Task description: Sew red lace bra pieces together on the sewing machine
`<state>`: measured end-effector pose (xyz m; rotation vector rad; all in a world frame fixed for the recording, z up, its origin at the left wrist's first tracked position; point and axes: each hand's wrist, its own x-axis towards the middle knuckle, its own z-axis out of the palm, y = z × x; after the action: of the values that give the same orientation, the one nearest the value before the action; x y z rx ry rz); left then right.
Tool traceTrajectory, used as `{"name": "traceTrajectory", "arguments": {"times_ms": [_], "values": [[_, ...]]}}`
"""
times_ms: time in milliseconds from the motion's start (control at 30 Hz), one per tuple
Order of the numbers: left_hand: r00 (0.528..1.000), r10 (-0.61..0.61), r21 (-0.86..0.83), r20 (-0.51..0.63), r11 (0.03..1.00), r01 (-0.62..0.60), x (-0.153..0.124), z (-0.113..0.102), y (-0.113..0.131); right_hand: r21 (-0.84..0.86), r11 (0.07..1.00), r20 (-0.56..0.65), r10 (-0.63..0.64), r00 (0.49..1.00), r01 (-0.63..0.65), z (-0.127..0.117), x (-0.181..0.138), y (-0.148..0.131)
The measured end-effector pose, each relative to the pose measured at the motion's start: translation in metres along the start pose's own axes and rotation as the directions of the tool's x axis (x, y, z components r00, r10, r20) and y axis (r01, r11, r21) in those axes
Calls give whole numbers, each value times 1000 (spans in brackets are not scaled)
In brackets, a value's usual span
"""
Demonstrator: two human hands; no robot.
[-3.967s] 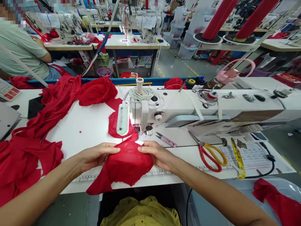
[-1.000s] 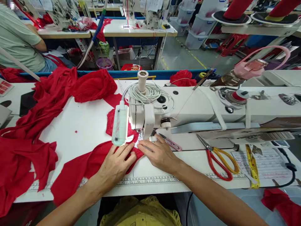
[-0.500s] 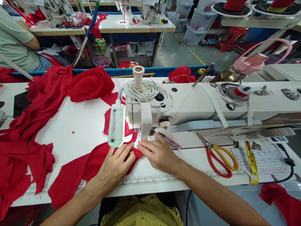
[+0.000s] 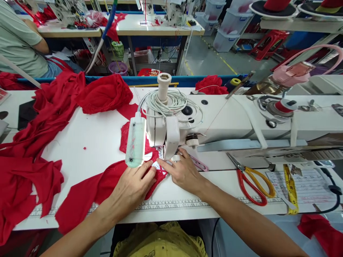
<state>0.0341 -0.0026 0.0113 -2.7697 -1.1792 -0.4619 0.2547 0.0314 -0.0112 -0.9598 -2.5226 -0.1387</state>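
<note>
Red fabric [image 4: 107, 180] lies on the white sewing table, with its lace-edged end under the head of a sewing machine [image 4: 159, 130]. My left hand [image 4: 134, 187] rests flat on this cloth, fingers stretched toward the presser foot [image 4: 160, 151]. To the right of the needle area, my right hand [image 4: 186, 175] has its index finger extended onto the fabric's edge. Its other fingers are spread up beside the machine head, partly hidden by it. Pink-handled thread snips [image 4: 198, 163] lie just behind the right hand. A clear-covered lamp [image 4: 135, 141] hangs above my left fingertips.
Scissors [image 4: 250, 180] with red and yellow handles lie to the right, near a yellow tape measure [image 4: 291, 189] and a written sheet [image 4: 312, 185]. More red cloth [image 4: 56, 107] is heaped at left. A ruler strip [image 4: 174, 205] runs along the front edge. A co-worker [image 4: 21, 43] sits beyond.
My right hand's fingers have spread, the upper ones shifting toward the machine head while the index stays on the fabric. The left hand stays on the cloth. The whole view has shifted slightly.
</note>
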Motion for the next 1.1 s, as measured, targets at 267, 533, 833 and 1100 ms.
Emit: {"name": "traceTrajectory", "arguments": {"times_ms": [267, 533, 833, 1100], "values": [[998, -60, 233, -11, 971, 61, 11, -3, 10, -13, 1000, -31, 25, 999, -26, 1, 2, -2], [993, 111, 217, 38, 969, -116, 8, 2, -3, -9, 999, 1, 33, 999, -33, -1, 1, -2], [1000, -4, 135, -12, 991, 6, -22, -6, -8, -1, 999, 42, 49, 998, -49, 0, 0, -1], [997, 70, 146, -19, 987, -67, -21, -7, -1, -16, 999, 60, 51, 997, -50, -3, 0, -4]]}}
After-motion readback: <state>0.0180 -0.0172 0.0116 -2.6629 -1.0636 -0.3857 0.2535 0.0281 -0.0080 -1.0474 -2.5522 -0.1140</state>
